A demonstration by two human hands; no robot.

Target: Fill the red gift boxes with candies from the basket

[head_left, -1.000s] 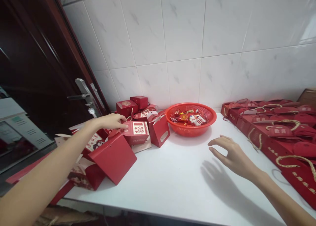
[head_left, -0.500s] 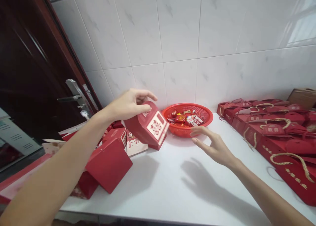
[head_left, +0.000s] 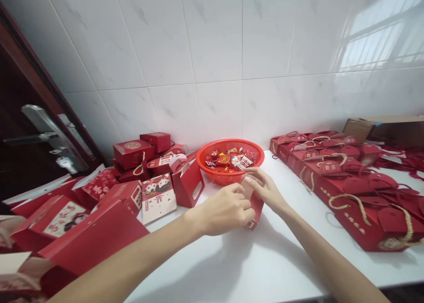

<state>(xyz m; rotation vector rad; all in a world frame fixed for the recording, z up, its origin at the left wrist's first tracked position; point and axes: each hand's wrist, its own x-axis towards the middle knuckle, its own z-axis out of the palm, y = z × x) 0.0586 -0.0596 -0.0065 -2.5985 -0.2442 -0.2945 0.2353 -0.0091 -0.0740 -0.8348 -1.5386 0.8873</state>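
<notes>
Between my two hands is a small red gift box point(head_left: 257, 207), low over the white table in front of the basket. My left hand point(head_left: 222, 209) is closed at its near left side, fingers curled and partly covering it. On its right side and upper edge rests my right hand point(head_left: 266, 191), thumb and fingers bent around it. Just behind stands a red plastic basket point(head_left: 228, 177) with wrapped candies point(head_left: 228, 160) in it. My hands hide much of the box, so I cannot tell how far its top is unfolded.
Red and cream gift boxes point(head_left: 134, 153) crowd the left side, by a dark door with a metal handle point(head_left: 43, 126). Rows of red boxes with rope handles point(head_left: 347, 212) line the right. A cardboard box point(head_left: 359, 127) stands behind them, against the tiled wall point(head_left: 218, 104).
The gift box has moved right and down from beside the pile, carried by my left hand. My right hand, empty before, now holds it too. The view has turned right.
</notes>
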